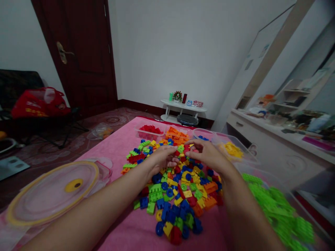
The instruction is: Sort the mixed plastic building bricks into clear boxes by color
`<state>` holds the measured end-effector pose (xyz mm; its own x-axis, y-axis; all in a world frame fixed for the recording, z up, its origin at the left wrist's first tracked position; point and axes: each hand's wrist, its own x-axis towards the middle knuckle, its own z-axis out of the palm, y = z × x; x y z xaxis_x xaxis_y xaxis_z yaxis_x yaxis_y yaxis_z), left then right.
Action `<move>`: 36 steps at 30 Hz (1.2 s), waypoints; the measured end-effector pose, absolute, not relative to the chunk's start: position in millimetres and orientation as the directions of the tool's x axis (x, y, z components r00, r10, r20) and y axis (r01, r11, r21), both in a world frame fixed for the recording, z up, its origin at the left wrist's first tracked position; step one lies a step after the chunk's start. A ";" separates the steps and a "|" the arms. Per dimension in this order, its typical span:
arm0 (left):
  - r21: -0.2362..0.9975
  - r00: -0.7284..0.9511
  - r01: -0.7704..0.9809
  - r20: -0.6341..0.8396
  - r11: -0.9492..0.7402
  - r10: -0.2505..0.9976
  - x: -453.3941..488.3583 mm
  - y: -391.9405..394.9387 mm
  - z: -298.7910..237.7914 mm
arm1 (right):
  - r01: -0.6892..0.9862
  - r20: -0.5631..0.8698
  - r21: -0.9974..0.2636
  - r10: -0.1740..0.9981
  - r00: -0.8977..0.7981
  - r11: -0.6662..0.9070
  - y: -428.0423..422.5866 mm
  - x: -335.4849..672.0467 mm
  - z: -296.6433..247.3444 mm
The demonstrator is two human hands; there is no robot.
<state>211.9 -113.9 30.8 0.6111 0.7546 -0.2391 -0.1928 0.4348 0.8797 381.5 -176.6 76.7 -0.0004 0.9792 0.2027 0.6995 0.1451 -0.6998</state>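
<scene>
A big heap of plastic building blocks [180, 188] in red, blue, yellow, green and orange lies on the pink cloth. Over its far part, my left hand [164, 157] has its fingers curled in, with the thumb tip beside red and green pieces. Whatever it pinches is too small to make out. Just to the right, my right hand [205, 151] bends towards the left one, its thumb and index finger around a small red block [186, 148]. A narrow gap separates the two hands, with a green block [180, 149] showing there.
Clear tubs with red blocks [150, 129], orange blocks [178, 134], yellow blocks [232, 150] and green blocks [277, 205] line the far and right sides. A round yellow-rimmed lid [54, 191] lies left on the pink cloth [120, 134]. A dresser [251, 129] stands right.
</scene>
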 end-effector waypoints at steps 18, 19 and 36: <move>0.977 0.539 -0.035 0.196 -0.211 0.819 213.0 -99.9 19.7 | 0.674 0.187 -0.726 0.982 0.002 0.137 -170.3 371.3 67.4; 0.968 0.525 -0.030 0.228 -0.250 0.820 213.2 -99.9 19.4 | 0.668 0.191 -0.730 0.982 -0.007 0.147 -171.0 370.4 68.4; 0.910 0.662 -0.111 -0.232 0.399 0.712 208.1 -116.9 32.3 | 0.701 0.361 -0.697 0.919 0.160 0.151 -154.8 372.4 47.3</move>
<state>208.1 -116.9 32.3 0.6622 0.7125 -0.2320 -0.1107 0.3992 0.9102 372.4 -154.8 47.3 0.1602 0.9189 0.3605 0.7005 0.1515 -0.6974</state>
